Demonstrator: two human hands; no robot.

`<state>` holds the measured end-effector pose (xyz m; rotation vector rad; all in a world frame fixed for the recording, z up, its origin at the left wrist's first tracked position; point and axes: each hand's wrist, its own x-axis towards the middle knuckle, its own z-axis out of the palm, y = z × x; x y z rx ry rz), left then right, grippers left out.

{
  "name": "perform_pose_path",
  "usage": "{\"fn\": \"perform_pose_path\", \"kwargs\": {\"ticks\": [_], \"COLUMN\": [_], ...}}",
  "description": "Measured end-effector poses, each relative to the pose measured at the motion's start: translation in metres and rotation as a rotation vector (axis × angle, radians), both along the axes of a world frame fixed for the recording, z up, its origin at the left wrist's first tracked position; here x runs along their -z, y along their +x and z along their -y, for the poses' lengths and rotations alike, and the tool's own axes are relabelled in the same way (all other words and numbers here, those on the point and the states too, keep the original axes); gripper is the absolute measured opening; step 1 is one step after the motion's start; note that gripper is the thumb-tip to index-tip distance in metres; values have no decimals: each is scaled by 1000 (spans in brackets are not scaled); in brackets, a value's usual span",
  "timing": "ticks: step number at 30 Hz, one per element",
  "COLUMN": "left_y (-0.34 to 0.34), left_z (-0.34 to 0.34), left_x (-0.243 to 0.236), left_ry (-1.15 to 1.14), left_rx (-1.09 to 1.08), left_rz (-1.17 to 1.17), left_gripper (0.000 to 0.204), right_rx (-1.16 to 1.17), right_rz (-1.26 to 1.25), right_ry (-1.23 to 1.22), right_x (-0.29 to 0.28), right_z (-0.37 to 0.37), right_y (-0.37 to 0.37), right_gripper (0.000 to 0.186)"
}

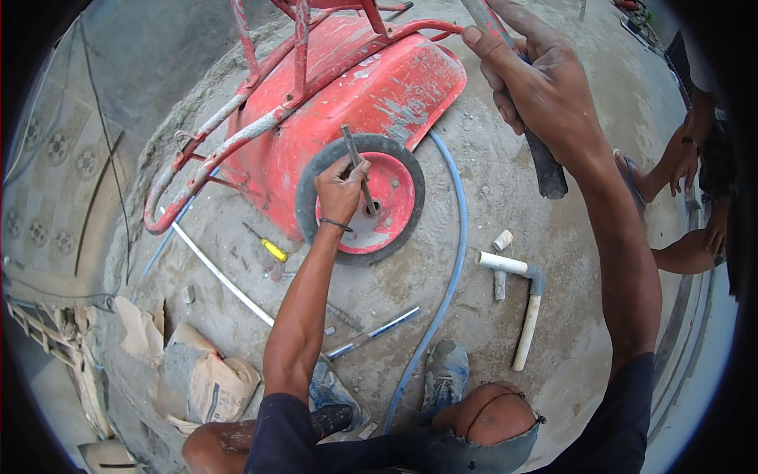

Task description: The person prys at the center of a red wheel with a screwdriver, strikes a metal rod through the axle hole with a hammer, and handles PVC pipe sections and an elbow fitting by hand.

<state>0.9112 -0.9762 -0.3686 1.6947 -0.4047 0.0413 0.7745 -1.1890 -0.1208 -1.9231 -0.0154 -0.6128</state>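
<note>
My left hand (pixel 341 189) is closed around a metal rod (pixel 353 144), which stands tilted with its lower end at the hub of a wheel. That wheel (pixel 387 186) lies on its side, with a red rim and a grey-black tyre. Raised at the upper right, my right hand (pixel 545 83) grips a thick, dark-ended handle (pixel 545 162), like a hammer's. The tool's upper end runs out of the picture, so its head is hidden. Right behind the wheel lies a tipped-over red wheelbarrow (pixel 339 95), scuffed with grey, its tubular frame facing up.
A yellow-handled screwdriver (pixel 274 250), a white pipe (pixel 225 272) and a blue-and-silver strip (pixel 375 332) lie on the ground. A blue hose (pixel 460 229) curves past my feet. Jointed pipe pieces (pixel 530 308) lie right, a torn paper sack (pixel 217 387) left. Another person's hand (pixel 685 166) shows at right.
</note>
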Motion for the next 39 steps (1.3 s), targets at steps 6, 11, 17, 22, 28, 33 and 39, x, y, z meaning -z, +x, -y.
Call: {"fn": "perform_pose_path", "kwargs": {"ticks": [6, 11, 17, 22, 28, 33, 39], "left_y": [3, 5, 0, -6, -9, -9, -9], "left_z": [2, 7, 4, 4, 7, 2, 2], "left_x": [-5, -10, -5, -4, -8, -10, -3], "left_ry": [-55, -71, 24, 22, 97, 78, 88], "left_rx": [35, 68, 50, 26, -3, -18, 16], "left_rz": [-57, -31, -2, -6, 47, 30, 11], "left_gripper": [9, 9, 11, 12, 11, 11, 11], "right_rx": [-43, 72, 10, -24, 6, 32, -36], "right_rz": [-98, -130, -104, -89, 163, 162, 109], "right_ry": [-51, -60, -55, -103, -282, -472, -618], "right_x": [32, 33, 32, 32, 13, 79, 29], "right_z": [13, 19, 14, 8, 12, -12, 28], "right_y": [-11, -12, -11, -9, 25, 42, 15], "right_gripper": [53, 53, 54, 50, 52, 45, 52]}}
